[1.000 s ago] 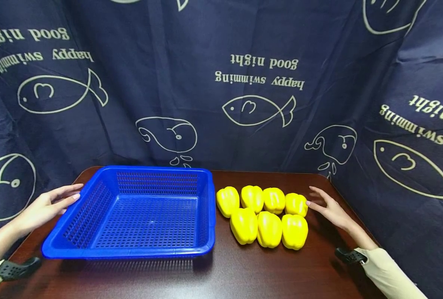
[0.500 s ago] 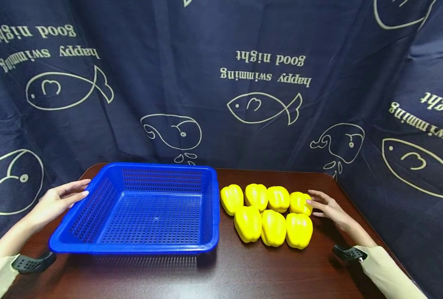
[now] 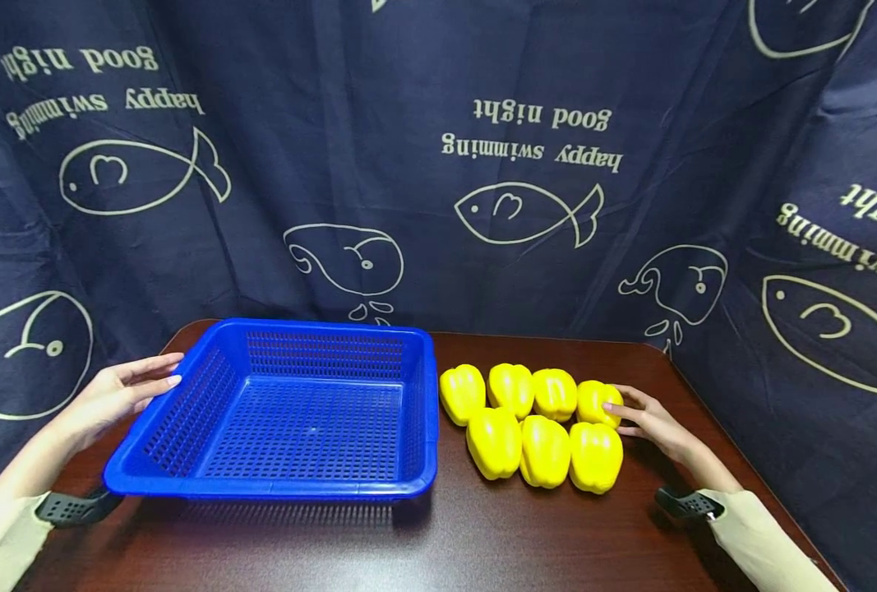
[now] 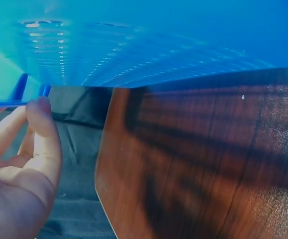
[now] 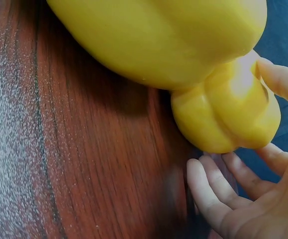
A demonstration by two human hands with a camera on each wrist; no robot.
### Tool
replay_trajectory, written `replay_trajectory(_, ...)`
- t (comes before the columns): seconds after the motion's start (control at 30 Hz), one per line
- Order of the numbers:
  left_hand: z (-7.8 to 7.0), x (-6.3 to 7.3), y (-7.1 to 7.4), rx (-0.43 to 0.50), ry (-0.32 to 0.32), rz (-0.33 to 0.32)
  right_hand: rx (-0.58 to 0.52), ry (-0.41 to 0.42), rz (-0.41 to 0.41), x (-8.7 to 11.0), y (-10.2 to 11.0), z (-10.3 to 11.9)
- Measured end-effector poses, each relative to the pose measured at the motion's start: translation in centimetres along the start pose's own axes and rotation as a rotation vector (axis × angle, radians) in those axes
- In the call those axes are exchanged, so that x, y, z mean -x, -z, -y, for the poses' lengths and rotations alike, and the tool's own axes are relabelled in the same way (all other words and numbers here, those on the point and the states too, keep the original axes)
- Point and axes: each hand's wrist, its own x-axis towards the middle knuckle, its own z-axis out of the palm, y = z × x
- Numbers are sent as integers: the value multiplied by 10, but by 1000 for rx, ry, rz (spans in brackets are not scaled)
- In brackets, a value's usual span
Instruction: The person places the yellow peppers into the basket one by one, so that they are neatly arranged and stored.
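A blue plastic basket point(image 3: 271, 489) with perforated walls and floor stands on the left of the table, nothing inside it. My left hand point(image 3: 116, 395) is at its left rim; in the left wrist view the fingertips point(image 4: 39, 105) meet the rim from below. Right of the basket, several yellow bell peppers point(image 3: 545, 452) lie in two rows. At the right end of the back row, my right hand point(image 3: 653, 419) grips one bell pepper point(image 5: 226, 117), thumb on one side and fingers on the other. A nearer pepper point(image 5: 168, 40) partly covers it in the right wrist view.
The dark brown wooden table point(image 3: 512, 543) has rounded far corners. A navy curtain point(image 3: 408, 99) printed with fish, whales and upside-down words hangs behind it and along both sides. Each wrist wears a black strap point(image 3: 76, 506).
My right hand has moved in from beside the end pepper, and its thumb and fingers now surround it. My left hand has come closer onto the basket's rim. The view has shifted slightly.
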Motion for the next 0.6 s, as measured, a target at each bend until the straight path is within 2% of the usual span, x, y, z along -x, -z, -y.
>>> replay_trajectory(0.03, 0, 0, 0, 51, 4, 9, -3, -2, -1, 0, 0, -1)
replay_trajectory(0.17, 0, -1, 1, 161, 19, 35, -24, -9, 9, -1, 1, -3)
replay_trajectory(0.4, -4, 0, 1, 214, 47, 52, -66, -6, 38, -2, 4, -8)
replay_trajectory(0.6, -1, -1, 2, 279, 29, 66, -104, 20, 60, -3, 4, -9)
